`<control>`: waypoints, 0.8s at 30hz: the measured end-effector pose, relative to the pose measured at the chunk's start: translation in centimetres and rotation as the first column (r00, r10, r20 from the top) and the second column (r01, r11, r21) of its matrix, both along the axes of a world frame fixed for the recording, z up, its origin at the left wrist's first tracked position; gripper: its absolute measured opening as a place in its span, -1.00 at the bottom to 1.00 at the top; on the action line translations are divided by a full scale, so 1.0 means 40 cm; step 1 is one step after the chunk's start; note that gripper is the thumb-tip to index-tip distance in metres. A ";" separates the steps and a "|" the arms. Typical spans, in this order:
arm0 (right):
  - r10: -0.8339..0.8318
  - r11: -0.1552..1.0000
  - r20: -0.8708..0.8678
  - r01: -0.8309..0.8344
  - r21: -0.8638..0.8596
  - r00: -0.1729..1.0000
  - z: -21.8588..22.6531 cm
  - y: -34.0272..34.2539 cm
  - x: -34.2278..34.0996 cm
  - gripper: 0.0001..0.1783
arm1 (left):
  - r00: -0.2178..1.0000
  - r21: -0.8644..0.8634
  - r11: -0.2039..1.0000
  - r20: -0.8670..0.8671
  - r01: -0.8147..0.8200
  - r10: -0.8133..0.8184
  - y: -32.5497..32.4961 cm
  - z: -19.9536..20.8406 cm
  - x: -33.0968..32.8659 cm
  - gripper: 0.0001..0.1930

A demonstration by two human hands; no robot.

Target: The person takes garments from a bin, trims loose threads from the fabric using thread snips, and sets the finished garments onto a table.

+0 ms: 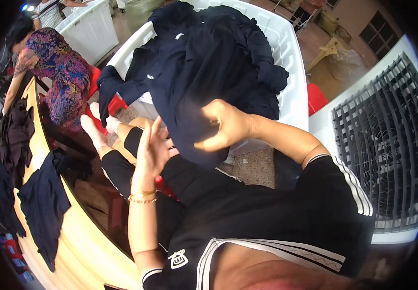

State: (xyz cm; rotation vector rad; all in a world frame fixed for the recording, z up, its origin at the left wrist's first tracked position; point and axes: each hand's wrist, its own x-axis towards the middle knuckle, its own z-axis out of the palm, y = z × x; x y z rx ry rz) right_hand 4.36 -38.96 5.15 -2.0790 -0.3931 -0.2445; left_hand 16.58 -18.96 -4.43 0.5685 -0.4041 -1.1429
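Observation:
A navy garment (189, 108) hangs from the large heap of dark clothes (218, 43) down over the near rim of a white plastic bin, toward my lap. My right hand (228, 126) is curled round a part of this garment, thumb below and fingers above; the fingertips are smeared by motion. At the garment's left edge my left hand (153, 152) is raised with its fingers apart and nothing visibly held. Small white labels show on some of the dark clothes.
The white bin (296, 77) stands before me. On the left, a curved wooden table (90, 241) carries a navy garment (47, 203) and a brown one (18, 137). A person (64, 72) in a patterned dress sits beside it. A large grilled fan (378, 140) stands right.

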 end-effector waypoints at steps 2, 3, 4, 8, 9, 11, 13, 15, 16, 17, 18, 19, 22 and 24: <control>0.083 0.996 -0.025 -0.084 -0.032 0.996 0.026 0.037 -0.015 -0.70 | 0.989 0.003 0.997 -0.125 -0.079 0.079 -0.060 0.092 -0.041 -0.33; 0.125 0.992 0.006 -0.125 -0.013 0.992 0.045 0.060 -0.020 -0.71 | 0.982 -0.111 0.993 -0.181 0.041 -0.060 -0.070 0.102 -0.034 -0.38; 0.168 0.986 0.038 -0.168 0.003 0.985 0.056 0.083 -0.021 -0.71 | 0.952 -0.133 0.981 -0.253 0.142 -0.172 -0.085 0.102 -0.023 -0.42; 0.229 0.968 0.261 -0.192 -0.160 0.938 0.070 0.124 -0.013 -0.77 | 0.846 0.041 0.939 0.447 -0.342 0.289 -0.054 0.178 -0.104 -0.71; 0.224 0.965 0.301 -0.168 -0.203 0.927 0.074 0.131 -0.017 -0.77 | 0.981 -0.059 0.997 -0.187 0.047 -0.058 -0.031 0.227 -0.108 -0.74; 0.223 0.950 0.340 -0.125 -0.286 0.914 0.094 0.153 -0.029 -0.77 | 0.993 -0.107 0.994 -0.117 0.013 -0.026 0.001 0.311 -0.148 -0.74; 0.248 0.943 0.353 -0.141 -0.302 0.902 0.110 0.187 -0.033 -0.78 | 0.871 -0.193 0.897 0.230 -0.397 0.434 0.027 0.258 -0.175 -0.74; 0.234 0.953 0.358 -0.140 -0.270 0.904 0.132 0.222 -0.048 -0.79 | 0.964 -0.015 0.973 0.131 -0.232 0.232 0.069 0.253 -0.126 -0.77; 0.260 0.952 0.403 -0.163 -0.258 0.877 0.141 0.244 -0.049 -0.77 | 0.963 0.125 0.956 0.092 -0.265 0.254 0.098 0.282 -0.139 -0.78; 0.283 0.951 0.447 -0.188 -0.247 0.848 0.145 0.266 -0.047 -0.74 | 0.715 0.028 0.802 0.472 -0.596 0.515 0.117 0.314 -0.180 -0.80; 0.266 0.959 0.439 -0.187 -0.214 0.859 0.138 0.276 -0.051 -0.71 | 0.712 0.205 0.714 0.449 -0.670 0.539 0.109 0.344 -0.213 -0.80; 0.300 0.946 0.413 -0.212 -0.246 0.860 0.142 0.293 -0.051 -0.70 | 0.764 0.316 0.711 0.425 -0.628 0.486 0.142 0.389 -0.208 -0.82; 0.413 0.903 0.389 -0.315 -0.291 0.823 0.146 0.377 -0.046 -0.66 | 0.387 -0.056 0.630 0.746 -0.775 0.542 0.281 0.290 -0.208 -0.79; 0.465 0.879 0.357 -0.376 -0.292 0.810 0.114 0.423 -0.042 -0.64 | 0.143 -0.140 0.598 0.904 -0.789 0.402 0.341 0.239 -0.217 -0.77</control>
